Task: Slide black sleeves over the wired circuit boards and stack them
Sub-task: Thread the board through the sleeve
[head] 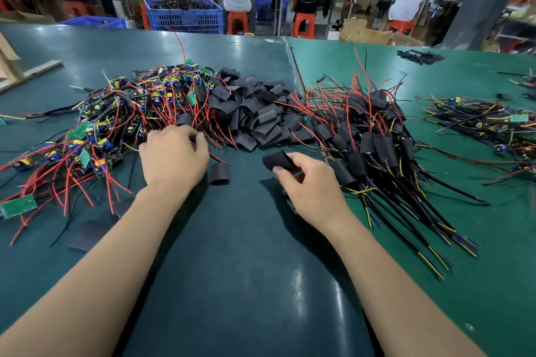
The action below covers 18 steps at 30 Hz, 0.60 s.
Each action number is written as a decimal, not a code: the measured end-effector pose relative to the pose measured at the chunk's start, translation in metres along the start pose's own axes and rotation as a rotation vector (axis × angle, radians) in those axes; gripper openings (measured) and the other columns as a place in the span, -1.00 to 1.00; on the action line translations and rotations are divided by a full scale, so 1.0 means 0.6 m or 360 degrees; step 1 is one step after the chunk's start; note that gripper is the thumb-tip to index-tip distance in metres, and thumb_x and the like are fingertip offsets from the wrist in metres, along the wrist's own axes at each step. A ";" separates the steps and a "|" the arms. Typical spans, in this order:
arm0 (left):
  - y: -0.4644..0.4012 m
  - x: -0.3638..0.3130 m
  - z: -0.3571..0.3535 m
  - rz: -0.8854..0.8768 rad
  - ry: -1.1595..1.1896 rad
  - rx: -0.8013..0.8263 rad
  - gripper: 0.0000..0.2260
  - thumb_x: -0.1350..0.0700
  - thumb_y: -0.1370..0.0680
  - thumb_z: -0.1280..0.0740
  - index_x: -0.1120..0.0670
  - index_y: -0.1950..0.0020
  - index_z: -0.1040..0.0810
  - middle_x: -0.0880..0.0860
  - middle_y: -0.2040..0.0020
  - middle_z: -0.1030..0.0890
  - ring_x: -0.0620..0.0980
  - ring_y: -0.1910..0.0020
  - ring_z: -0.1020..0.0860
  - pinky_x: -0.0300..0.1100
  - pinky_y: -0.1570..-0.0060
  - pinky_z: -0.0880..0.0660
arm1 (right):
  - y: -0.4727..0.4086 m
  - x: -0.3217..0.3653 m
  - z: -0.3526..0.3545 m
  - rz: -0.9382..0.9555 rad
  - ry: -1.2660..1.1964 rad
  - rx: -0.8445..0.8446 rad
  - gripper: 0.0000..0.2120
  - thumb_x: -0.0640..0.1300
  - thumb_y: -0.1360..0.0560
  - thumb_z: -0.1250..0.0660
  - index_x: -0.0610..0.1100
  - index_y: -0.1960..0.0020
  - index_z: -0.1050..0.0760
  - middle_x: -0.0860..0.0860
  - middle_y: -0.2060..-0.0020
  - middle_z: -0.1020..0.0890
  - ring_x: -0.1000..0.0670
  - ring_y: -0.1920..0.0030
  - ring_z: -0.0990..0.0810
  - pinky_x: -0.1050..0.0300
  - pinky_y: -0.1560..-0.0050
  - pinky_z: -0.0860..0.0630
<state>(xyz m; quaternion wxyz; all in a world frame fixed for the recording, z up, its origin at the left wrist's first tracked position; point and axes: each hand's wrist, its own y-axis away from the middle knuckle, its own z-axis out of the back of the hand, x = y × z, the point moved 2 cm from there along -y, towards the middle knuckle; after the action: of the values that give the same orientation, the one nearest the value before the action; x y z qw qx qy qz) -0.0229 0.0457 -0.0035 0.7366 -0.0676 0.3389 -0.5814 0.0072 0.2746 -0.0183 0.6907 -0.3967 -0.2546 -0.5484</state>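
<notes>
A tangled heap of bare wired circuit boards (124,116) with red, yellow and black leads lies at the left. Loose black sleeves (255,113) are piled in the middle. Sleeved boards (374,151) lie stacked at the right with their wires fanned toward me. My left hand (174,158) rests palm down at the near edge of the bare-board heap, fingers curled among the wires; what it grips is hidden. My right hand (307,182) pinches one black sleeve (277,160) between thumb and fingers, just above the mat. One loose sleeve (219,173) lies beside my left hand.
The green table mat (246,269) spreads toward me. A second bundle of wired boards (487,124) lies far right. A flat sleeve (87,235) sits under my left forearm's side. Blue crates (185,14), orange stools and seated people are beyond the table.
</notes>
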 end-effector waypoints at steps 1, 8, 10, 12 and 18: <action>-0.016 -0.009 0.003 -0.0003 0.0071 -0.0034 -0.74 0.01 -0.58 -0.24 0.11 0.00 -0.66 0.16 0.08 -0.67 0.28 0.01 -0.57 0.05 -0.03 -0.50 | 0.000 -0.002 -0.001 -0.0018 -0.0002 0.0011 -0.81 0.03 -0.52 -0.32 0.05 -0.08 -0.62 0.12 0.34 -0.62 -0.03 0.25 -0.62 -0.08 0.11 -0.59; -0.166 -0.008 -0.028 -0.0025 -0.0027 0.0259 -0.70 0.04 -0.62 -0.23 0.25 -0.16 -0.56 0.31 -0.16 -0.53 0.31 -0.19 -0.48 0.06 -0.19 -0.42 | -0.001 -0.011 -0.007 -0.0134 -0.0096 0.0016 -0.84 0.11 -0.46 -0.30 0.06 0.07 -0.57 0.03 0.33 -0.66 -0.07 0.25 -0.61 -0.16 0.10 -0.58; -0.197 0.008 -0.039 0.0070 -0.0030 0.0249 -0.65 0.03 -0.63 -0.21 0.28 -0.25 -0.49 0.37 -0.24 -0.46 0.35 -0.25 -0.43 0.10 -0.26 -0.38 | -0.002 -0.011 -0.009 -0.0124 -0.0070 0.0015 -0.87 0.04 -0.52 -0.33 0.00 0.08 -0.58 0.04 0.34 -0.66 -0.05 0.26 -0.59 -0.13 0.09 -0.57; -0.219 0.011 -0.048 0.0148 -0.0084 0.0220 -0.61 0.02 -0.62 -0.23 0.24 -0.34 -0.41 0.36 -0.32 -0.39 0.37 -0.33 -0.35 0.18 -0.32 -0.33 | -0.001 -0.010 -0.009 -0.0123 -0.0028 0.0018 -0.87 0.02 -0.53 -0.33 -0.01 0.07 -0.59 0.04 0.35 -0.65 -0.03 0.27 -0.57 -0.09 0.10 -0.56; -0.265 0.000 -0.077 0.0166 -0.0505 0.0648 -0.37 -0.20 -0.54 -0.30 0.23 -0.40 -0.33 0.30 -0.42 -0.35 0.32 -0.47 -0.22 0.27 -0.45 -0.05 | -0.003 -0.011 -0.007 -0.0172 -0.0109 0.0025 -0.88 -0.03 -0.55 -0.34 -0.05 0.08 -0.60 0.01 0.33 -0.66 -0.06 0.24 -0.59 -0.12 0.04 -0.56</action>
<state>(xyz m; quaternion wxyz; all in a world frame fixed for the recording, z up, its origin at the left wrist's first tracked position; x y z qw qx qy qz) -0.1786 0.0094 0.0396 0.8079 0.0092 0.0981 -0.5810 0.0031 0.2748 -0.0251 0.6542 -0.3954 -0.3035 -0.5689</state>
